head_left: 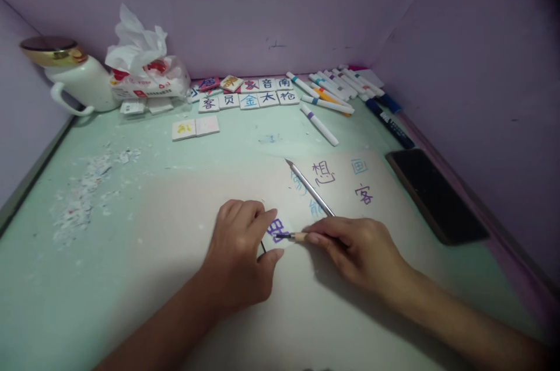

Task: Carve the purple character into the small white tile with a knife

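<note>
In the foreground, a pale, smooth sheet (306, 312) is forming an open stretch between the two forearms. Farther in, the left hand (242, 248) is pinching a small white tile (276, 226) on the sheet, its thumb and forefinger set narrowly at the tile's sides. The right hand (363, 248) is gripping a carving tool (300, 237) by its wooden handle; the slim dark tip is lying over the tile's purple strokes, though its depth of contact cannot be told. Just beyond, a slender silver pencil (310, 189) is slanting from the right hand toward the sheet's far edge, beside handwritten characters (322, 175). To the right, a dark, flat phone (437, 196) is narrowing the space near the side wall; to the left, the green tabletop (35, 266) is giving wider room, crumbly white flakes (91, 184) covering part of it. Farther off, two square tiles (207, 126) are lying side by side, and rows of character tiles (249, 101) are running behind them. Slim white markers (319, 125) are clustering to their right. At far left, a crinkled tissue pack (149, 88) is resting near a glossy white mug (83, 85). A purple wall (262, 3) is bounding the back.
</note>
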